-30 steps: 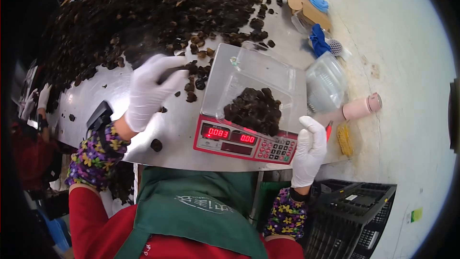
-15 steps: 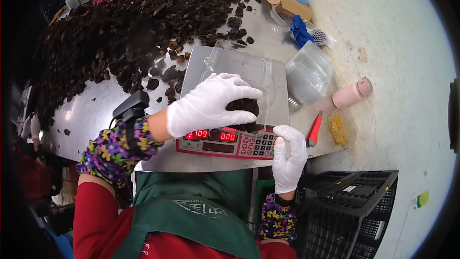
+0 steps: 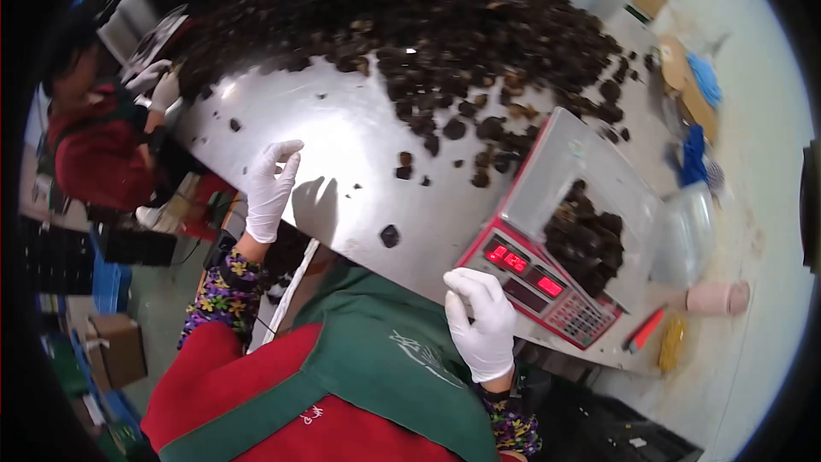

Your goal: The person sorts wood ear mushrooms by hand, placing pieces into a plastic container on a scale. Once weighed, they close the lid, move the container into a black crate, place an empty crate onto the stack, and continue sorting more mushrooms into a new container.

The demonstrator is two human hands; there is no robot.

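Observation:
My left hand (image 3: pixel 272 192), in a white glove, is raised over the near edge of the metal table, fingers bent and thumb apart, with nothing visible in it. My right hand (image 3: pixel 481 325), also gloved, hovers just in front of the scale; its fingers curl loosely toward the thumb and I see nothing between them. On the red digital scale (image 3: pixel 487 244) sits a clear plastic box holding a heap of dark brown, dried-mushroom-like pieces (image 3: pixel 586 239). Red digits glow on the scale's display (image 3: pixel 506 257). A single dark piece (image 3: pixel 390 235) lies on the table between my hands.
A large pile of the dark pieces (image 3: pixel 342 8) covers the far table. Clear plastic boxes (image 3: pixel 684 235), a pink bottle (image 3: pixel 718 298), a red cutter (image 3: pixel 646 330) and a yellow bundle (image 3: pixel 672 344) lie right of the scale. Another person (image 3: pixel 103 145) works at the left.
My left hand has left the box on the scale and swung left over the table edge. The view has turned left. The scale's reading has risen.

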